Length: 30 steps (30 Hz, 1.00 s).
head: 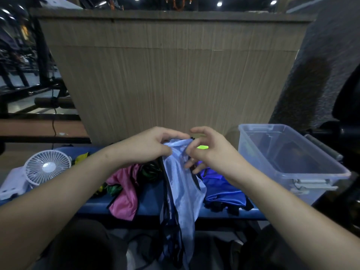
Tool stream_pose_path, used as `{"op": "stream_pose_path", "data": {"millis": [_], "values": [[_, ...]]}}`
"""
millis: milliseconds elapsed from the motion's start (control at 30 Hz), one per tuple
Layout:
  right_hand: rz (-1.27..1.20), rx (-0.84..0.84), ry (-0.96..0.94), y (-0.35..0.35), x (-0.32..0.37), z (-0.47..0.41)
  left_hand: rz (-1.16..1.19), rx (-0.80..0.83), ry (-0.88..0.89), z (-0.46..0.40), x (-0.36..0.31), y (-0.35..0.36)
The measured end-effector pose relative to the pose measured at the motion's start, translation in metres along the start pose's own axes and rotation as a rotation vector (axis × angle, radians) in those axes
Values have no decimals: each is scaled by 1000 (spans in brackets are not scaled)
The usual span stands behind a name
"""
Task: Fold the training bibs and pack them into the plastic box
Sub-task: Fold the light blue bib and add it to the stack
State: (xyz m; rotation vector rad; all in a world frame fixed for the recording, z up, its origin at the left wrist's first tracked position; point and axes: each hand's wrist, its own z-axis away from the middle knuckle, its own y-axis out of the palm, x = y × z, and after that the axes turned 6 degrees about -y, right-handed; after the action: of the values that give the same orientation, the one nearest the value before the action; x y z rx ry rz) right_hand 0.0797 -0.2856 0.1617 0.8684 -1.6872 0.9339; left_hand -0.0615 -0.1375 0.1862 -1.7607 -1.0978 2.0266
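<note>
Head view: both hands meet above the blue table [152,197], holding up a light blue bib [183,184] by its top edge. The left hand [148,147] has its fingers closed on the bunched fabric; the right hand [206,151] pinches the same edge with some fingers while the others spread loose. The bib hangs down past the table's near edge. Beneath it on the table lie a pink bib [124,193], a dark blue bib [224,190] and green-black cloth [150,170]. The clear plastic box [292,158] stands open at the table's right end, just beside the dark blue bib. A white fan [46,166] sits at the left end.
</note>
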Motion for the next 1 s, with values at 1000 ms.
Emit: {"op": "stream_pose_path", "data": {"millis": [1000], "values": [[322, 8, -307, -7, -24, -10, -194, -3, 95, 21, 17, -21]]}}
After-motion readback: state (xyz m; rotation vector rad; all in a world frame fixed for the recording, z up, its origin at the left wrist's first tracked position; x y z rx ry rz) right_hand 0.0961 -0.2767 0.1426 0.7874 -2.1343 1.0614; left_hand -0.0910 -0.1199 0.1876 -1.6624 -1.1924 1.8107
